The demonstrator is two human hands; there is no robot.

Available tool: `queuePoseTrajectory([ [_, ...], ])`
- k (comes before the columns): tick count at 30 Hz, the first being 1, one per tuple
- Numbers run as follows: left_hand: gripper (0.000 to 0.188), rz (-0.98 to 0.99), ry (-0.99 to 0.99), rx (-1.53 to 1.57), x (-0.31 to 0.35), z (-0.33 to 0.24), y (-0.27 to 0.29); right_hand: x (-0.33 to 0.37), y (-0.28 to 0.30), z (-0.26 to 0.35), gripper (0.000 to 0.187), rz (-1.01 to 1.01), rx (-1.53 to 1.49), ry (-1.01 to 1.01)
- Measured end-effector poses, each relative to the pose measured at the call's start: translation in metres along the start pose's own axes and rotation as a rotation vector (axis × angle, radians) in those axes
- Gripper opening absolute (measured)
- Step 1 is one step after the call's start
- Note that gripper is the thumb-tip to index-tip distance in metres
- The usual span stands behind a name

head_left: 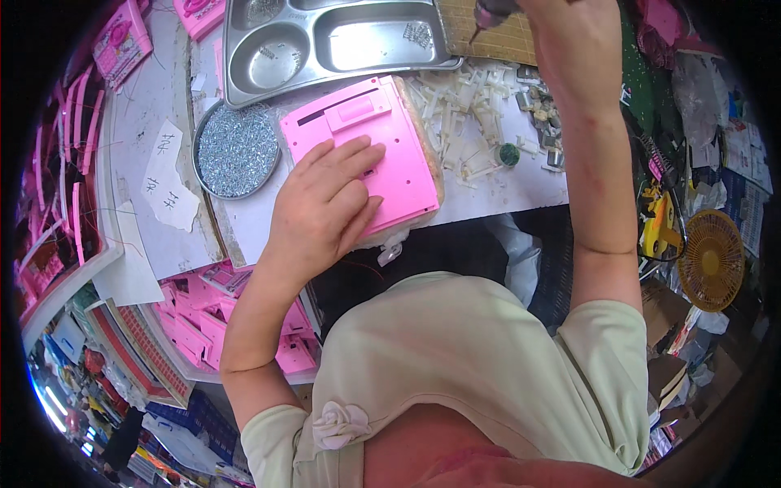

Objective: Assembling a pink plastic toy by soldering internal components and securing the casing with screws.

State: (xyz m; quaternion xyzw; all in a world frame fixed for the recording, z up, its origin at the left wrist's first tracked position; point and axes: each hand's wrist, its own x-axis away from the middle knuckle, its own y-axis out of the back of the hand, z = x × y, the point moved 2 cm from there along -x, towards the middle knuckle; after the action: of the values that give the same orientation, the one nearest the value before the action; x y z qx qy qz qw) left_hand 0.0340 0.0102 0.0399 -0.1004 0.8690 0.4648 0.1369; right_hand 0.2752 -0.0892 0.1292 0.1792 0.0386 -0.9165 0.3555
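Note:
My left hand (321, 199) lies on a pink plastic housing (407, 175), its fingers stretched out over the near left part. The housing has a slot, a raised block and small holes, and it rests on a pad whose edge shows at the right. At the top edge, my right hand (573, 45) grips a dark powered screwdriver (490, 10). Its thin bit points down over a brown board, apart from the housing; the fingers are mostly cut off by the frame. Left of the housing stands a round dish (197, 163) full of small silvery screws (237, 150).
Beyond the housing sits a metal compartment tray (313, 57) with a few small parts. Whitish plastic pieces (464, 122) and metal bits (545, 114) lie to its right. Pink parts (195, 321) fill a bin at lower left. A yellow fan (710, 260) stands far right.

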Motion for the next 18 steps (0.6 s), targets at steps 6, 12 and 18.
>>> queuePoseTrajectory([
  [6,0.021,0.045,0.042,-0.041,0.007,0.002,-0.013,0.061,0.004,-0.064,0.026,0.082,0.351,0.018],
  [12,0.02,0.04,0.053,-0.043,0.007,0.002,-0.014,0.076,-0.011,-0.104,0.024,0.5,0.23,-0.568],
  [18,0.018,0.042,0.056,-0.032,0.007,0.004,-0.016,0.064,-0.015,-0.103,0.022,0.608,0.218,-0.683],
])
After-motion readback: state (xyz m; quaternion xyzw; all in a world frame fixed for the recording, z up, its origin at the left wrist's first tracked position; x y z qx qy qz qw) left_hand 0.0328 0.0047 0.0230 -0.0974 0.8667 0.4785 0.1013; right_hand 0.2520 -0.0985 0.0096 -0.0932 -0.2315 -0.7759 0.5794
